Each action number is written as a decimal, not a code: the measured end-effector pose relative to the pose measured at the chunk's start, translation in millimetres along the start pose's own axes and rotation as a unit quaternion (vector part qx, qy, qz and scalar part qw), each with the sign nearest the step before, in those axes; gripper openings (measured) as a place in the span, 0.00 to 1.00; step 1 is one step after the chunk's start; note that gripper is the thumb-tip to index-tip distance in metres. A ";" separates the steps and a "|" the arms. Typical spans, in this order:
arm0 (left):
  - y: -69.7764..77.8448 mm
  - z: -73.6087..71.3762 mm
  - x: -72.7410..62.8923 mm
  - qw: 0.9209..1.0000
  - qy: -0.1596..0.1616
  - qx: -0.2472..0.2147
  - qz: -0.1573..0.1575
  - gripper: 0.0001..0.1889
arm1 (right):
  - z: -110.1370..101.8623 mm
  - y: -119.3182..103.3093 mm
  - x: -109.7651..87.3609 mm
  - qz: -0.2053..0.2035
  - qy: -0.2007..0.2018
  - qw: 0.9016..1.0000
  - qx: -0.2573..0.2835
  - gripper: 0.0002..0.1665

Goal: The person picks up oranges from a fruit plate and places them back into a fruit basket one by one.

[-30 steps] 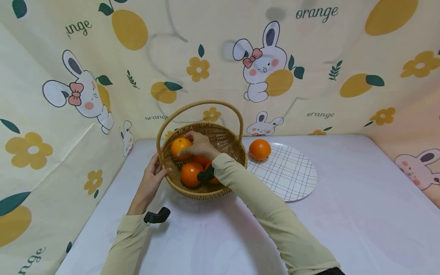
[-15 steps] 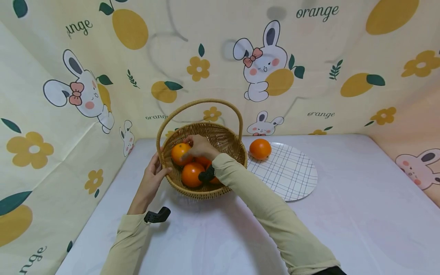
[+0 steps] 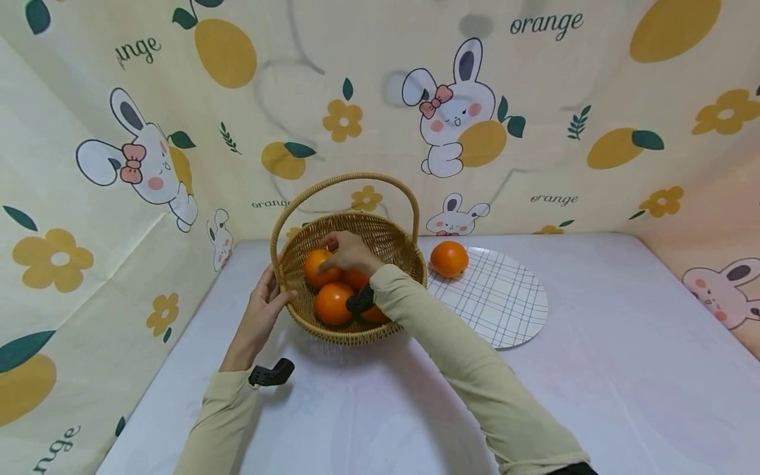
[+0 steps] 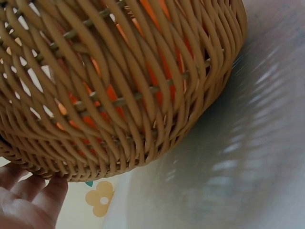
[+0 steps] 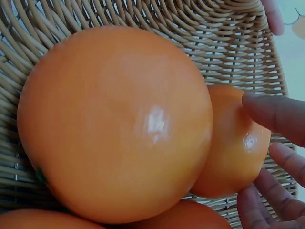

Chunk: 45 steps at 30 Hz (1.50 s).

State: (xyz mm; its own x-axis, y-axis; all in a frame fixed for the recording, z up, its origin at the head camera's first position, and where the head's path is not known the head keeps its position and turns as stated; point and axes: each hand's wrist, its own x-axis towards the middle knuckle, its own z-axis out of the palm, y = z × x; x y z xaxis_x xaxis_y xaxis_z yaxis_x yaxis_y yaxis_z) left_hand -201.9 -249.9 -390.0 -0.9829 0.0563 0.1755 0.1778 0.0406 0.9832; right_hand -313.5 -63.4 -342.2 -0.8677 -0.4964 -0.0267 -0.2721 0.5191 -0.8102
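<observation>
A wicker basket with an arched handle stands tilted towards me, several oranges inside. My left hand holds its left rim, thumb inside; in the left wrist view the fingertips press the outer weave. Inside the basket, my right hand has its thumb and fingers around an orange at the left. The right wrist view shows the thumb on that orange, with fingertips along its lower edge. Nearer that camera, a bigger-looking orange hides part of it. My right wrist partly covers the other oranges.
Right of the basket lies a white oval plate with a grid pattern. One orange rests at its left edge. A printed cloth backdrop rises behind the white tabletop.
The orange at my right hand has moved slightly down and to the right, deeper among the others. My left hand and the basket have kept their places.
</observation>
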 end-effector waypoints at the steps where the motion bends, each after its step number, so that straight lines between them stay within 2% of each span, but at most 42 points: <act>1: 0.1 0.0 -0.1 1.000 0.001 -0.001 -0.001 0.39 | -0.4 0.7 0.2 0.001 0.001 1.000 0.002 0.33; 18: 0.4 2.2 0.0 1.000 -0.002 -0.003 0.001 0.39 | -4.6 4.1 -3.5 0.009 0.019 1.000 -0.019 0.26; 26: -0.5 3.0 0.3 1.000 -0.005 -0.007 0.006 0.38 | -10.6 -1.4 -6.2 0.008 0.031 0.999 -0.008 0.27; 30: -0.2 2.8 -0.4 1.000 -0.003 -0.007 0.005 0.38 | -18.7 -8.5 -12.5 0.007 0.032 0.998 0.052 0.27; 33: -0.2 2.1 -0.8 1.000 -0.003 -0.004 0.006 0.38 | -26.0 -13.9 -19.1 0.002 0.032 0.993 0.111 0.27; 40: 0.5 1.5 -1.3 1.000 0.000 -0.003 0.010 0.38 | -42.3 -21.4 -36.0 -0.045 0.040 0.985 0.164 0.27; 45: -0.4 1.2 -1.6 1.000 -0.005 -0.004 0.009 0.39 | -53.9 -24.6 -57.4 -0.088 0.058 0.967 0.232 0.22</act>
State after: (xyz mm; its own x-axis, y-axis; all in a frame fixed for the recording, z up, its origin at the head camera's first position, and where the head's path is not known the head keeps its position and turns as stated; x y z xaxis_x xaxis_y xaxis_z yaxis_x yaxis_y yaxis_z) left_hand -200.3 -248.8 -390.7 -0.9788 0.0660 0.1937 0.1960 0.0308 0.9801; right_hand -279.4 -10.2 -289.2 -0.8733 -0.4528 0.1800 -0.2276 0.0524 -0.9723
